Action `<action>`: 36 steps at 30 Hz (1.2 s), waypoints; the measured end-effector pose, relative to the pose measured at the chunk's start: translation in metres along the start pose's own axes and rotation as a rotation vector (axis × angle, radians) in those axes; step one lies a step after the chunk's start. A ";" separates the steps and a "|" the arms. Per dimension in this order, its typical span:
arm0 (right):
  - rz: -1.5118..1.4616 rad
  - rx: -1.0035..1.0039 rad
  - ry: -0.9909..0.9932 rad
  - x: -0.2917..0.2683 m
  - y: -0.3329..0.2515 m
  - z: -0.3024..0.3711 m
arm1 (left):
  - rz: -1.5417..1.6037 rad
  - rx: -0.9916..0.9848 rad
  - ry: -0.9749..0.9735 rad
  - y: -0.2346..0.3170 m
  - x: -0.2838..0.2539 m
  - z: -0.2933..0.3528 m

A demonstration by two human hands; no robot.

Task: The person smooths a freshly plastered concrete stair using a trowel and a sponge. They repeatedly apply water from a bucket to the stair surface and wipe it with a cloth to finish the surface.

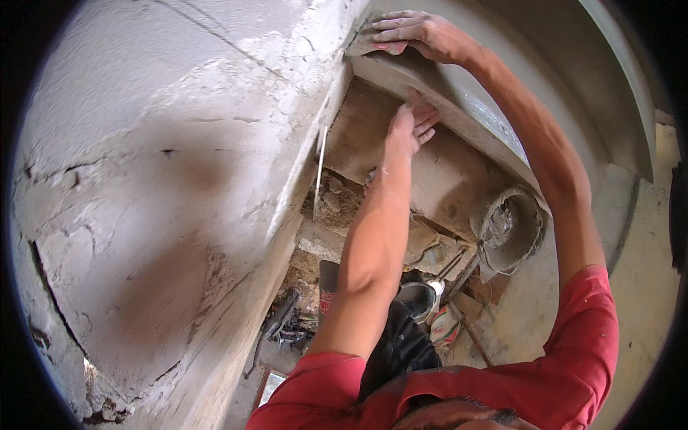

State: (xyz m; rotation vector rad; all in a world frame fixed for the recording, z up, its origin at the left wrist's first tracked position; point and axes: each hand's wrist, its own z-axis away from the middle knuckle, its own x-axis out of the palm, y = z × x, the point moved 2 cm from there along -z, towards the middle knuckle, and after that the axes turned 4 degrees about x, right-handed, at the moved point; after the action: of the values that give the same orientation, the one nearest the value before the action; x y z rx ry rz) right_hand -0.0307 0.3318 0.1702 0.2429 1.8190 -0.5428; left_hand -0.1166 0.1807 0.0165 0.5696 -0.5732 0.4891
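At the top of the head view, my right hand point(423, 34) reaches over a curved grey plastered ledge point(459, 89), near where it meets the wall. Its fingers are closed over a small flat grey piece with red marks point(387, 47); the hand hides most of it, and its kind is unclear. Lower down, my left hand point(414, 123) is open, palm turned up and fingers apart. It holds nothing and is against or just below the ledge's front face; I cannot tell whether all its fingers touch.
A rough, cracked plaster wall point(215, 107) fills the left side. Below the ledge on the right is a bucket point(509, 229) with grey mix inside. Rubble, a black container point(416, 297), a printed bag point(444, 326) and sticks lie low down. A curved panel point(631, 93) rises at the upper right.
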 end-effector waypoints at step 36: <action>-0.186 0.519 -0.210 -0.104 -0.097 0.340 | 0.008 0.021 0.151 0.001 0.021 0.011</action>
State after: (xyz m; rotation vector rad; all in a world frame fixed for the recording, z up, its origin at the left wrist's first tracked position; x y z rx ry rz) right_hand 0.2485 0.0952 0.2134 0.3529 1.4794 -1.1294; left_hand -0.1054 0.1807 0.0375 0.5458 -0.4273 0.5411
